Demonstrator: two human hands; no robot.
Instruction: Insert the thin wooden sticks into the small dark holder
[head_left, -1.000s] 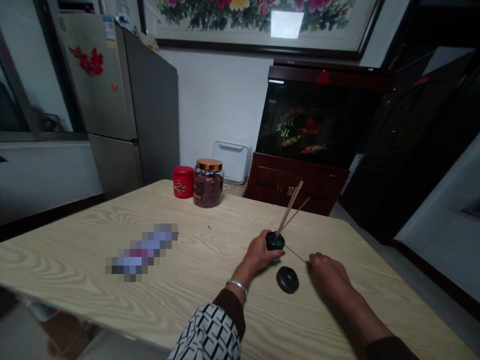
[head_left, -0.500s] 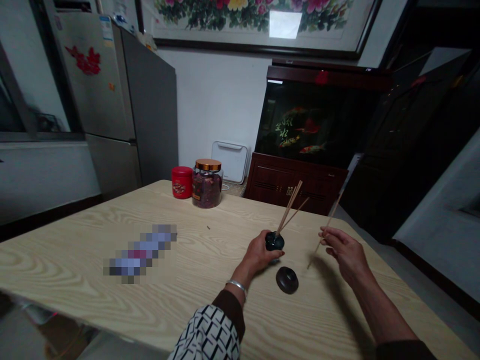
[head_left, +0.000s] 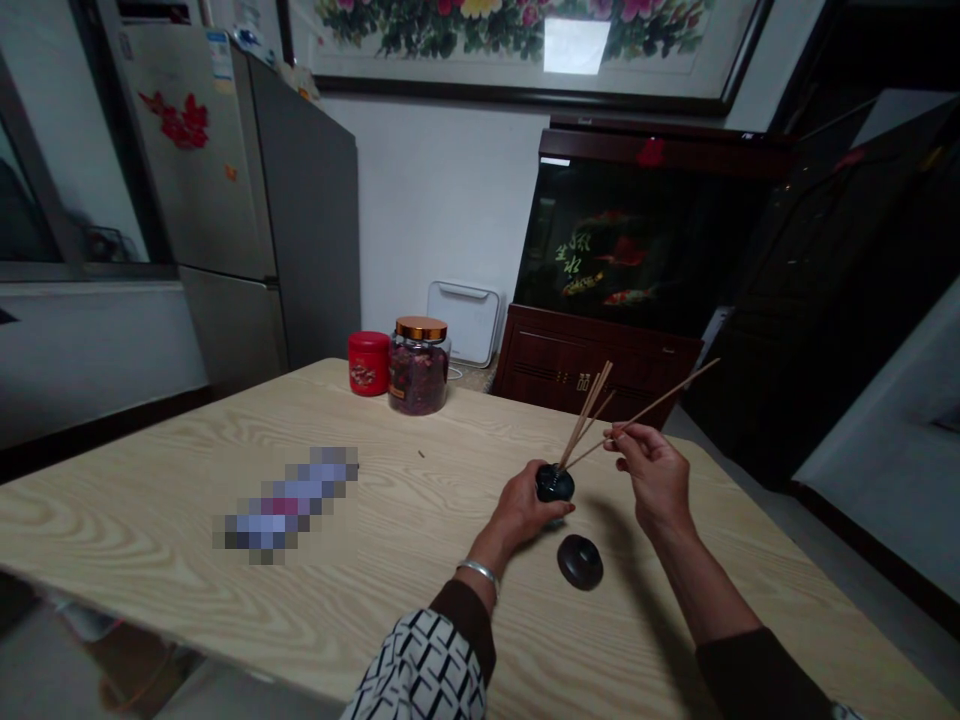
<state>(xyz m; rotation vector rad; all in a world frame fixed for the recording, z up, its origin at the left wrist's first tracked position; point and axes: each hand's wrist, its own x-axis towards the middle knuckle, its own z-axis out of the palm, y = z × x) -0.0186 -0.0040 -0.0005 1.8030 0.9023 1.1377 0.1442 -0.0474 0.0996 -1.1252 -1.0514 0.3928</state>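
My left hand point(head_left: 523, 503) is wrapped round a small dark bottle point(head_left: 556, 484) on the wooden table. Several thin reed sticks point(head_left: 590, 407) stand in the bottle's mouth, leaning up and to the right. Between thumb and fingertips, my right hand point(head_left: 654, 470) pinches a single reed stick point(head_left: 673, 389). That stick slants, its lower end at the mouth of the bottle; whether the tip is inside I cannot tell. Just in front of the bottle lies a round dark brown lid point(head_left: 580, 562) with a hollow in its middle.
A blurred-out flat item point(head_left: 289, 500) lies on the left of the table point(head_left: 360, 590). Toward the back edge stand a red canister point(head_left: 369, 363) and a glass jar point(head_left: 418, 368) with a copper-coloured lid. Behind are a fridge point(head_left: 217, 200) and a fish tank point(head_left: 622, 240).
My right hand has moved left and slightly up, bringing its reed stick from beside the bottle to the bottle's mouth. The left hand keeps its hold on the bottle.
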